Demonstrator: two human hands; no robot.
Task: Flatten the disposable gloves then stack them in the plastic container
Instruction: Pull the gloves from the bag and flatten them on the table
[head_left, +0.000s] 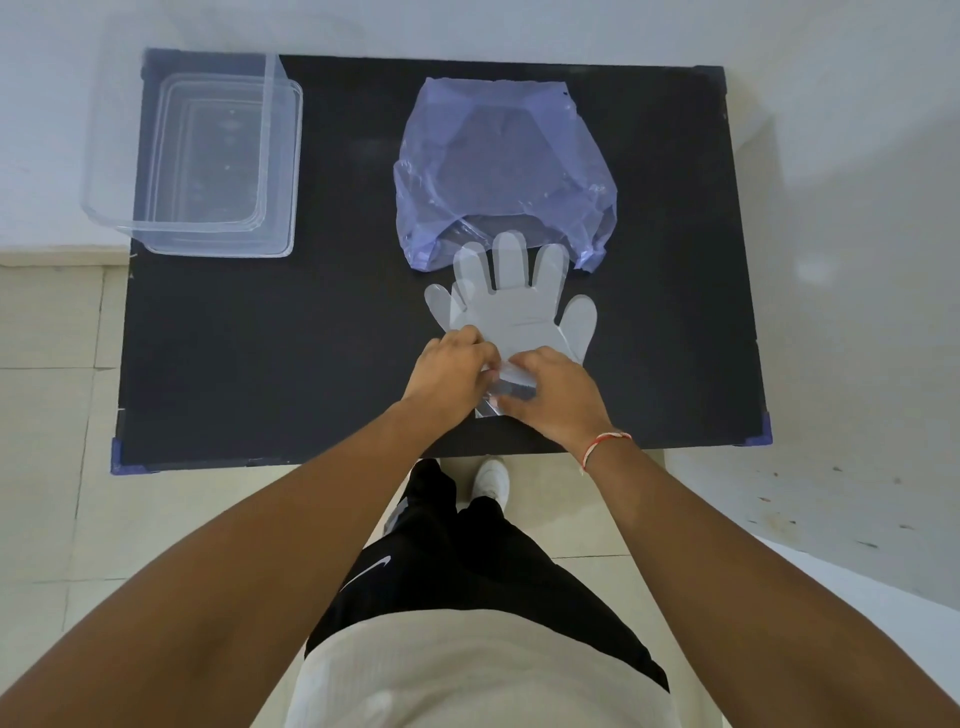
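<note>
Glove (511, 312): clear, thin plastic, lies flat on the black bench (311, 338), right of centre, near the front edge. Fingers spread and point away from the person. Middle fingertips overlap the near edge of the bag (498, 176); thumb and little finger lie on bare bench. Palm area smooth; cuff end crumpled and raised.

Left hand (449, 371): on the cuff's left corner, fingers curled, pinching the film. Knuckles up, wrist low over the bench.

Right hand (553, 397): on the cuff's right side, fingers bent, gripping the bunched film. The two hands sit just beside each other, with a fold of cuff showing between them. Both are at the near end of the glove; the palm and fingers of the glove extend beyond them, uncovered. Red-and-white thread band (605, 447) on the right wrist.

Bag: bluish translucent plastic, lying open toward the person, behind the glove, centre-right of the bench. Contents not clear.

Container (208, 156): clear plastic, rectangular, at the far left corner of the bench, well apart from the glove and hands. It overhangs the bench's left edge slightly. Whether anything lies inside cannot be told.

Bench stands on a pale tiled floor (52, 415); blue tape on the near corners.
</note>
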